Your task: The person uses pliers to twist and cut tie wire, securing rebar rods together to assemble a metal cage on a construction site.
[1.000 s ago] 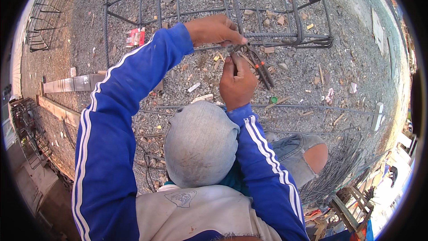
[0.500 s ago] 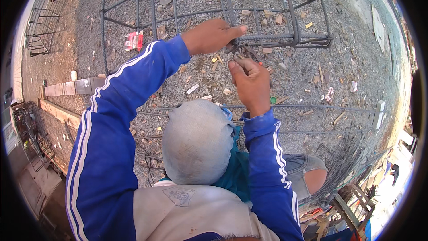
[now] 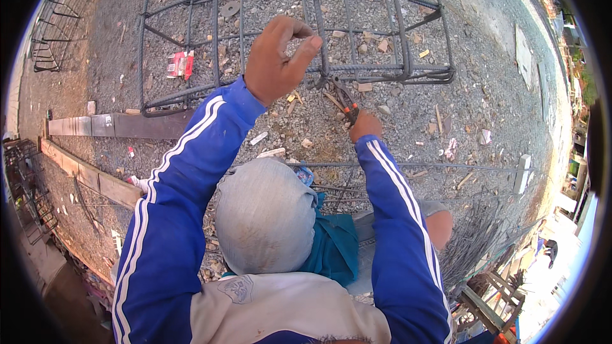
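A pair of pincers [image 3: 345, 99] with dark metal arms and black-and-orange grips is held in my right hand [image 3: 366, 125]. Its jaws meet the near lower corner of a rebar cage [image 3: 322, 57], where a cross hoop joins a long bar. Any tie wire there is too small to make out. My left hand [image 3: 277, 60] hovers over the cage's near side, left of that joint. Its fingers are bent, with the thumb apart from them and nothing visible between.
A red-and-white packet [image 3: 180, 65] lies on the gravel by the cage's left end. A long board [image 3: 118, 125] reaches in from the left, and a timber beam [image 3: 95, 175] lies nearer. Thin bars [image 3: 408, 165] cross in front of my knees. Another cage [image 3: 54, 38] stands far left.
My left hand has drawn back left from the joint and its fingers have parted. The right hand has turned and moved down, and the pincers now point up at the joint.
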Tool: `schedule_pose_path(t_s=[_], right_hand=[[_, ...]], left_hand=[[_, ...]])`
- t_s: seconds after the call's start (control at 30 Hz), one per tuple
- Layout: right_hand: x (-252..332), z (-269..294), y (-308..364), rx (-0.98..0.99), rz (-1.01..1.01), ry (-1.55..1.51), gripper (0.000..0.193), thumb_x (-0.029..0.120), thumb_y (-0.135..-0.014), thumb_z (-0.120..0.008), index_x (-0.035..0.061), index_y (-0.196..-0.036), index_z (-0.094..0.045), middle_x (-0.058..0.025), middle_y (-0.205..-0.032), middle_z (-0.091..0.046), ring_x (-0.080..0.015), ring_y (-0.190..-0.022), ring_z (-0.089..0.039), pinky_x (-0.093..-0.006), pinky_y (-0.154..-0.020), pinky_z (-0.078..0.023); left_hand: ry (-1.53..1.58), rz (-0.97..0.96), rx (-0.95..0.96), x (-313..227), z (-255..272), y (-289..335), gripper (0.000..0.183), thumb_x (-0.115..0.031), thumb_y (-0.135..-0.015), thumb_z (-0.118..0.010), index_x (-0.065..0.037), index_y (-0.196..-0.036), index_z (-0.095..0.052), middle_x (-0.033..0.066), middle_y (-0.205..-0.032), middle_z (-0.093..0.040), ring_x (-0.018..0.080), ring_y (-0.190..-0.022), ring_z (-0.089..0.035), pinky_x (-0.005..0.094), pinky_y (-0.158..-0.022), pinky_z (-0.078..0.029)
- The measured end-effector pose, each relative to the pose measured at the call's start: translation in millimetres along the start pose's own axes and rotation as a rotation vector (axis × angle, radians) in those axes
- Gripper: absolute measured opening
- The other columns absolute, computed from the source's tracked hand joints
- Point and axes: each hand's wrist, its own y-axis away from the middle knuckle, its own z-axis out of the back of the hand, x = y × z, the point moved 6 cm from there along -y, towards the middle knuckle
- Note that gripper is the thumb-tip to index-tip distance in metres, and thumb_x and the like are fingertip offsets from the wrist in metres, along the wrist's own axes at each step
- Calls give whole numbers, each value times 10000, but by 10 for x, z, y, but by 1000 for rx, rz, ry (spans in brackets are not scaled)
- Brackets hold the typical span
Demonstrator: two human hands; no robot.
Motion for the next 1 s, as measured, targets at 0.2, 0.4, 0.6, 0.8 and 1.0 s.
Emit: schedule_pose_path(t_s=[0.2,0.4,0.6,0.8,1.0], right_hand=[[56,54,-13,-229,122,-44,465,233,-740,-708,21,-1098,-502,-200,-1057,-600,-366,-988,-629,-459,-853,-507],[-223,207,-28,88,-44,-472,488,317,-753,-661,-46,-1067,-573,-255,-957,-652,-383,-921,-657,-426,-820,-517],[-98,1140,1428,470,105,-799,220,131,-831,-600,3,-1009,-578,-112,-770,-628,-168,-654,-625,-335,-594,-505],[244,1585,1882,568,98,-1110,376,82,-901,-569,15,-1264,-499,-120,-924,-632,-191,-763,-636,-323,-701,-518],[349,1874,1902,411,232,-859,462,99,-901,-594,19,-1340,-478,-58,-980,-601,-131,-878,-558,-295,-784,-466]], left_hand=[[-66,-126,-41,-128,72,66,181,-172,-882,-660,-7,-928,-600,113,-869,-593,219,-806,-590,334,-731,-468],[94,-31,-21,-218,72,320,173,-168,-875,-669,-8,-876,-603,92,-748,-576,185,-702,-575,283,-616,-433],[504,772,392,271,-432,1293,358,-363,-975,-522,-37,-875,-631,35,-739,-616,146,-681,-574,260,-599,-449],[946,903,479,120,-673,1094,512,-450,-984,-485,0,-1208,-580,113,-1076,-662,192,-1009,-628,329,-854,-495],[1070,1030,622,-10,-783,979,536,-454,-955,-546,-6,-1249,-526,128,-1130,-642,226,-1049,-629,367,-904,-512]])
